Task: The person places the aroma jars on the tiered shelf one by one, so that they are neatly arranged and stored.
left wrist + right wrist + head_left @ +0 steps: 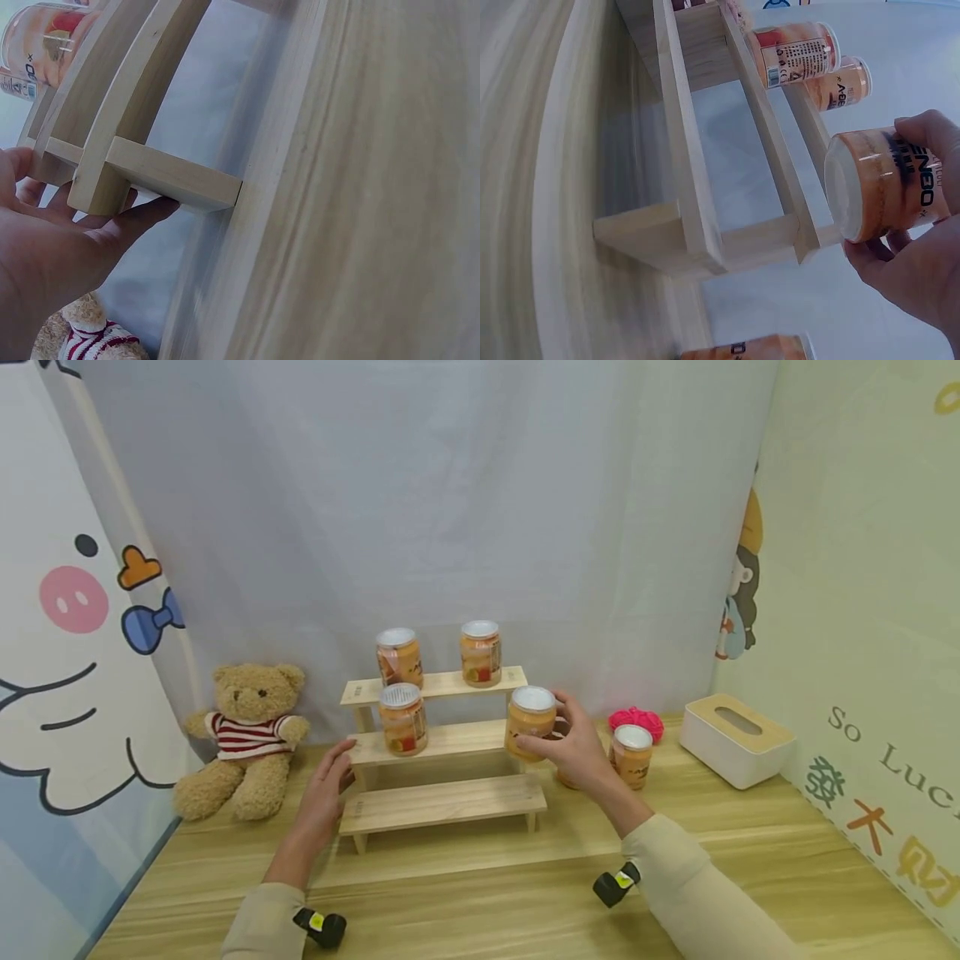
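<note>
My right hand (581, 747) grips an orange jar (531, 724) with a white lid, fingers and thumb round its sides. It holds the jar at the right end of the middle step of a three-step wooden rack (442, 804); in the right wrist view, the base of this held jar (845, 191) shows beside the rack. At the rack's left end is my left hand (324, 789), its extended fingers (154, 214) against the step ends in the left wrist view. Another orange jar (403, 720) stands on the middle step's left, and two jars (481, 654) stand on the top step.
Right of the rack stands another orange jar (632, 758), with one more partly hidden behind my right hand. Behind them lies a bright pink bundle (636, 722). A white tissue box (735, 745) with a wooden lid sits farther right. A teddy bear (251, 735) sits at the left.
</note>
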